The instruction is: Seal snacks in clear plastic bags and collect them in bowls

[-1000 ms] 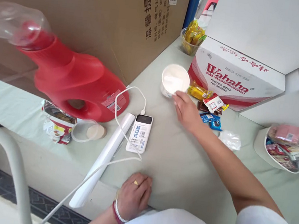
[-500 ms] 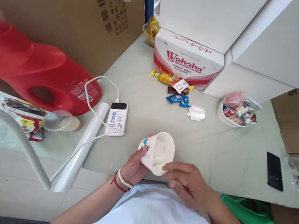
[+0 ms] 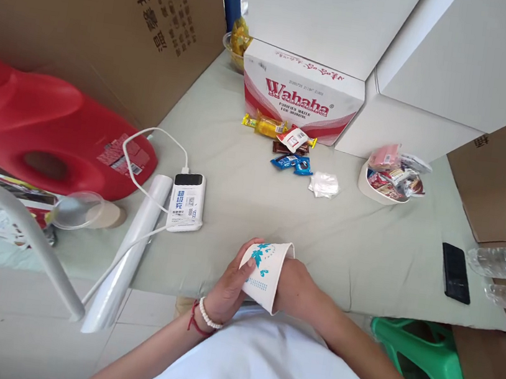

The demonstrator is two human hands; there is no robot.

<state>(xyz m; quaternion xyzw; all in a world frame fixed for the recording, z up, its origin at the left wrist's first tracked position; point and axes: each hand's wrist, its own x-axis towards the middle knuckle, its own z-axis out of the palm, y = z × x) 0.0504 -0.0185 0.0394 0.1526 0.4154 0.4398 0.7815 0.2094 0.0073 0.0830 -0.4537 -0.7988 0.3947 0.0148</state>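
Near the power bank (image 3: 186, 201), the left hand (image 3: 227, 286) grips the paper cup (image 3: 266, 271) while the right hand's (image 3: 298, 287) fingers reach inside, hidden, so their state cannot be told; the cup seems mid-wipe, needing a steady hold.

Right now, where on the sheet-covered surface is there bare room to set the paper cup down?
The widest bare patch lies between the power bank, the black phone and the snack bowl, just beyond the paper cup. It is crowded by the Wahaha box, where loose snack packets lie, and left around the red jug.
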